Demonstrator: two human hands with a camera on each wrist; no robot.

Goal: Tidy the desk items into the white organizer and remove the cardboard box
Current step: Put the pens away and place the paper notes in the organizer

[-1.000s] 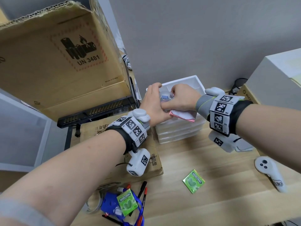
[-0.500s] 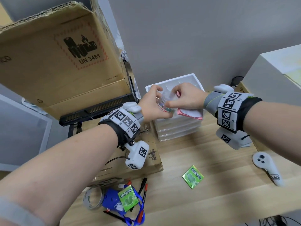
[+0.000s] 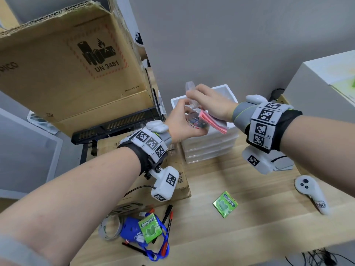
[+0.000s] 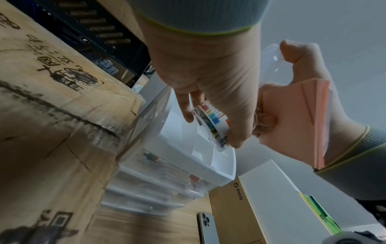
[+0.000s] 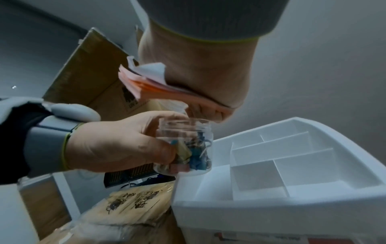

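My left hand (image 3: 180,120) grips a small clear jar (image 3: 194,121) of coloured clips (image 5: 185,148), held just above the white organizer (image 3: 228,93). Over the jar's open mouth, my right hand (image 3: 209,104) pinches the clear lid (image 3: 189,89) between thumb and fingertips. The same hand keeps a pink sticky-note pad (image 3: 213,122) tucked against its palm (image 5: 150,85). The organizer's top tray (image 5: 292,194) has several white compartments with nothing showing in them. A big open cardboard box (image 3: 67,73) stands at the left, and a flat cardboard box (image 3: 182,189) lies under my left wrist.
On the wooden desk lie two green gum packs (image 3: 225,204) (image 3: 149,227), pens (image 3: 167,217), a blue badge with lanyard (image 3: 130,229) and a tape roll (image 3: 109,227). A white controller (image 3: 313,194) and a white box (image 3: 317,89) are at the right. A phone (image 4: 206,226) lies beside the organizer.
Both hands have risen from the organizer's top. My right hand has lifted the lid off the jar and now holds it above the mouth.
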